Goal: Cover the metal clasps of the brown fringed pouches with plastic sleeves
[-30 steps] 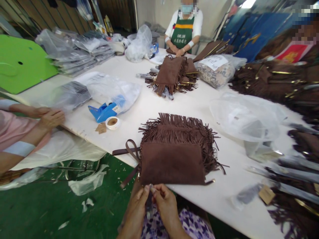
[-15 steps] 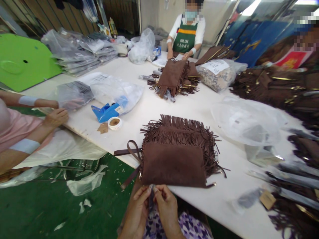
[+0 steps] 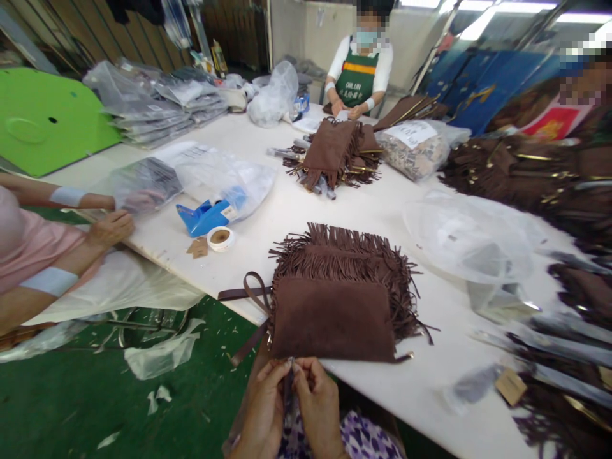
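My left hand (image 3: 264,398) and my right hand (image 3: 317,400) meet at the table's near edge, fingers pinched together. Between them they grip a dark narrow strip (image 3: 289,396) that hangs downward; its upper end is mostly covered by my fingertips, and a small light bit shows there. Just beyond my fingers lies a brown fringed bag (image 3: 332,319) on the white table (image 3: 306,207), its fringe spread away from me. A brown wrist strap (image 3: 257,290) loops out at the bag's left side.
Left, a co-worker's hands (image 3: 113,226) hold a plastic-wrapped item. A tape roll (image 3: 220,238) lies by a blue packet (image 3: 203,218). Fringed bags (image 3: 332,150) are piled ahead, near another person. Clear plastic bags (image 3: 471,236) and more brown bags (image 3: 568,376) lie right.
Both hands stay at nearly the same place with the strip, their fingertips shifted slightly. The person across the table has moved their hands a little.
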A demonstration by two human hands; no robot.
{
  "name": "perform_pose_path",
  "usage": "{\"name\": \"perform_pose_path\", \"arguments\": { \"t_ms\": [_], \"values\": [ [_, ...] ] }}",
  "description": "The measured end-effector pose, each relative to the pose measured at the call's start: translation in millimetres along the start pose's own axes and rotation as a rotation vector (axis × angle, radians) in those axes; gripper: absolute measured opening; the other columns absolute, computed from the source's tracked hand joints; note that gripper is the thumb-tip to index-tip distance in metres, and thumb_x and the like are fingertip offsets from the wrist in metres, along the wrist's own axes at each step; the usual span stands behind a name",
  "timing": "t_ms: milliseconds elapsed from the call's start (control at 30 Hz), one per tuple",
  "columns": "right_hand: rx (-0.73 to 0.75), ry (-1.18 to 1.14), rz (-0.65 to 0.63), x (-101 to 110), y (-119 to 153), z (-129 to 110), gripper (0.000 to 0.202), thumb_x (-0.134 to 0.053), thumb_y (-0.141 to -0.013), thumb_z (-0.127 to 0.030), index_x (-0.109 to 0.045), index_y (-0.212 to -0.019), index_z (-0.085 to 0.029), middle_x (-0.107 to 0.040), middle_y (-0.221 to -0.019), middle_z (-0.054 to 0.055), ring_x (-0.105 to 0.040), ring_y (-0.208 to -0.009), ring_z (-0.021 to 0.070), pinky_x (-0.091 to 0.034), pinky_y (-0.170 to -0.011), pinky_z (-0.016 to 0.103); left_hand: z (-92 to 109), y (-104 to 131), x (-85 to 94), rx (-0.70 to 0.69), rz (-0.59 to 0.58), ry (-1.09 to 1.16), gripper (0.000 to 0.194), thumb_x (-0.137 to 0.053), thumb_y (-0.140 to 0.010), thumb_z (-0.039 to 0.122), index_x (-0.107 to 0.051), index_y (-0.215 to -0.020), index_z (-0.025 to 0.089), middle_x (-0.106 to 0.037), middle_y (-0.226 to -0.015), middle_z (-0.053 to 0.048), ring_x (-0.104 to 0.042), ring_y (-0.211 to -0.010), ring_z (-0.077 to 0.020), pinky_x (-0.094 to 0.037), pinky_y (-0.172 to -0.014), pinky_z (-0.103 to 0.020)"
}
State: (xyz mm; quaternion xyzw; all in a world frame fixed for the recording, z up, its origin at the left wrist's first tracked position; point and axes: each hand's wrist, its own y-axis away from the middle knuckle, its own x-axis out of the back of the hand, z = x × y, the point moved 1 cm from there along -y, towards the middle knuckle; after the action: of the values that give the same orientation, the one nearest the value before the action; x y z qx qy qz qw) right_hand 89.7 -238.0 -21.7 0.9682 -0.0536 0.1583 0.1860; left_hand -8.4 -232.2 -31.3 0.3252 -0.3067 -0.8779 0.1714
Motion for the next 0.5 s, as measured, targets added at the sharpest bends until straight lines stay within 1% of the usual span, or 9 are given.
{"name": "perform_pose_path", "arguments": {
  "t_ms": [133, 267, 333, 367, 433, 467, 500],
  "values": [
    [0.136, 0.121, -0.011, 4.7, 2.2, -2.1, 0.024, -0.046, -0.093, -0.034, -0.066, -0.090, -0.022, -0.073, -0.085, 0.003, -0.069, -0.076, 0.0187, -0.050, -0.071, 0.024, -1.7, 1.6, -1.8, -0.016, 0.035, -0.005, 0.013, -0.077, -0.065, 0.018, -0.068, -0.073, 0.016, -0.068, -0.077, -0.001, -0.062, -0.077, -0.0158, -0.049, -0.076, -0.025],
    [0.357, 0.233, -0.050, 6.9, 8.0, 1.4, 0.030, -0.040, -0.095, -0.026, -0.066, -0.107, -0.022, -0.074, -0.099, 0.006, -0.071, -0.085, 0.0183, -0.053, -0.079, 0.024, -1.7, 2.3, 0.1, -0.038, 0.079, -0.017, 0.017, -0.079, -0.064, 0.023, -0.068, -0.076, 0.017, -0.069, -0.080, -0.003, -0.065, -0.081, -0.0189, -0.050, -0.075, -0.027],
    [0.452, 0.282, -0.072, 5.9, 11.5, 4.0, 0.033, -0.037, -0.095, -0.024, -0.065, -0.113, -0.021, -0.073, -0.100, 0.008, -0.071, -0.085, 0.0194, -0.054, -0.079, 0.025, 0.6, 6.6, -1.5, -0.036, 0.103, -0.066, 0.022, -0.081, -0.062, 0.027, -0.069, -0.077, 0.017, -0.070, -0.081, -0.004, -0.066, -0.084, -0.0217, -0.051, -0.075, -0.028],
    [0.491, 0.306, -0.079, 5.9, 12.5, 4.9, 0.034, -0.037, -0.095, -0.024, -0.064, -0.114, -0.020, -0.073, -0.098, 0.009, -0.072, -0.082, 0.0201, -0.055, -0.076, 0.026, 2.1, 10.9, -4.6, -0.023, 0.134, -0.104, 0.024, -0.082, -0.060, 0.029, -0.069, -0.076, 0.017, -0.071, -0.081, -0.005, -0.067, -0.083, -0.0233, -0.052, -0.074, -0.030],
    [0.537, 0.329, -0.085, 10.4, 9.0, 6.0, 0.033, -0.036, -0.096, -0.027, -0.064, -0.114, -0.023, -0.074, -0.090, 0.008, -0.071, -0.075, 0.0199, -0.056, -0.068, 0.026, 5.2, 23.0, -16.6, 0.007, 0.274, -0.202, 0.025, -0.083, -0.059, 0.033, -0.069, -0.074, 0.018, -0.072, -0.082, -0.006, -0.067, -0.082, -0.0256, -0.053, -0.071, -0.032],
    [0.547, 0.336, -0.071, 16.7, 2.9, 6.4, 0.032, -0.037, -0.097, -0.030, -0.064, -0.113, -0.026, -0.073, -0.087, 0.006, -0.070, -0.072, 0.0189, -0.056, -0.065, 0.026, 6.7, 29.3, -25.3, 0.022, 0.366, -0.259, 0.024, -0.082, -0.062, 0.035, -0.069, -0.075, 0.020, -0.072, -0.085, -0.006, -0.067, -0.082, -0.0260, -0.054, -0.070, -0.034],
    [0.549, 0.344, -0.042, 26.9, -6.5, 6.8, 0.029, -0.039, -0.097, -0.033, -0.064, -0.111, -0.027, -0.073, -0.087, 0.004, -0.068, -0.071, 0.0174, -0.056, -0.064, 0.026, 8.1, 34.4, -35.1, 0.008, 0.497, -0.302, 0.022, -0.079, -0.068, 0.038, -0.069, -0.079, 0.022, -0.072, -0.090, -0.006, -0.067, -0.082, -0.0255, -0.054, -0.069, -0.036]
  ]
}}
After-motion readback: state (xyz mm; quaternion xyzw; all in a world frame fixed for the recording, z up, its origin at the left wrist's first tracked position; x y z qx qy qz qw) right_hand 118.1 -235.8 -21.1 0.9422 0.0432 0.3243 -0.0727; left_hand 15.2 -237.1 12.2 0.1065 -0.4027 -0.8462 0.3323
